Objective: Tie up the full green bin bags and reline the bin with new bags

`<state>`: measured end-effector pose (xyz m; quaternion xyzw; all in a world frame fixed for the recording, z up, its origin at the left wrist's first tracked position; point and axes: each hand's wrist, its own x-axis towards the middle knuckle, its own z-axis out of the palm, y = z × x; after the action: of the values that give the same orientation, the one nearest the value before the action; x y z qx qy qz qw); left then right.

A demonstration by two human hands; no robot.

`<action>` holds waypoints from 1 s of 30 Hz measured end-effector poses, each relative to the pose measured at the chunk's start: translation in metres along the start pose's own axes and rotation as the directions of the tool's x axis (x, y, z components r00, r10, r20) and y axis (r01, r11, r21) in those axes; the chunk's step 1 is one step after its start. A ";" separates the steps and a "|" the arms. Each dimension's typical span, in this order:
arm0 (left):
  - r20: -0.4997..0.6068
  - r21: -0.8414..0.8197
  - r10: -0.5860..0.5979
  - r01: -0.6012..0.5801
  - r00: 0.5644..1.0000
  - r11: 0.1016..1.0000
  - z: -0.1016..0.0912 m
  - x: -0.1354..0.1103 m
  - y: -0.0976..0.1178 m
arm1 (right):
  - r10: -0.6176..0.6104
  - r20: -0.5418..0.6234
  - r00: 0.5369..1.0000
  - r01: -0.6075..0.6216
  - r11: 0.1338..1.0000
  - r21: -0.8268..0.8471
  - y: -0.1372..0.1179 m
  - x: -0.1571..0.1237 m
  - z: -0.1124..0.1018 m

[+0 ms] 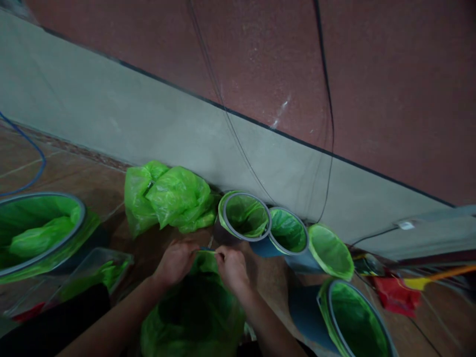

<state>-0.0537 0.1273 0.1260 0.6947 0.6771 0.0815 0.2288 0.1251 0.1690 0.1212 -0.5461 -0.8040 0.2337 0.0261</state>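
Right in front of me a green bin liner (pixel 197 317) hangs wide, its dark inside facing up. My left hand (pixel 179 262) is closed on the far edge of this liner, fingers pinched. Close beside it, my right hand (pixel 231 267) grips the same edge with thumb and fingers. Between both hands a short stretch of bluish rim (pixel 207 249) shows along the liner's edge. Whether a bin stands inside the liner is hidden.
Lined bins stand along the wall, among them a grey-rimmed bin (pixel 223 218). Others are a large bin (pixel 82 218) at left and a blue bin (pixel 308 310) at right. Green bags (pixel 182 196), a clear tub (pixel 124 260) and a red object (pixel 397 295) lie about.
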 end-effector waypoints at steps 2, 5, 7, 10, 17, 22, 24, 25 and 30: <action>-0.007 -0.008 -0.038 0.038 0.999 0.999 -0.001 0.001 -0.009 | 0.049 -0.031 0.998 -0.049 0.999 0.006 0.009 0.002 -0.002; -0.041 -0.006 -0.102 0.102 0.994 0.995 0.000 0.003 -0.024 | 0.121 -0.055 0.991 -0.123 0.992 -0.032 0.023 0.004 -0.006; -0.079 0.006 -0.137 0.138 0.987 0.990 0.002 0.004 -0.032 | 0.164 -0.034 0.986 -0.166 0.984 -0.063 0.031 0.004 -0.011; -0.122 0.034 -0.145 0.150 0.982 0.988 0.004 0.007 -0.039 | 0.221 0.066 0.973 -0.215 0.972 -0.093 0.037 0.002 -0.019; -0.112 0.051 -0.128 0.135 0.985 0.990 0.007 0.007 -0.034 | 0.085 0.131 0.988 -0.082 0.996 -0.027 0.030 -0.004 -0.015; -0.111 0.010 -0.105 0.107 0.988 0.994 0.008 0.007 -0.030 | -0.072 0.079 0.994 0.067 0.995 0.068 0.022 -0.002 0.003; -0.104 -0.021 -0.103 0.101 0.989 0.995 0.008 0.007 -0.027 | -0.055 0.068 0.996 0.052 0.997 0.056 0.020 -0.002 0.006; -0.098 -0.034 -0.099 0.096 0.990 0.995 0.007 0.007 -0.026 | -0.040 0.065 0.997 0.037 0.998 0.042 0.019 -0.002 0.007; -0.063 -0.055 -0.106 0.103 0.992 0.993 0.007 0.007 -0.018 | -0.002 0.079 0.997 0.003 1.000 -0.015 0.018 -0.004 0.004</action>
<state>-0.0668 0.1323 0.1108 0.6491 0.7174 0.1098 0.2280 0.1410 0.1696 0.1108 -0.5356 -0.8069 0.2491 -0.0097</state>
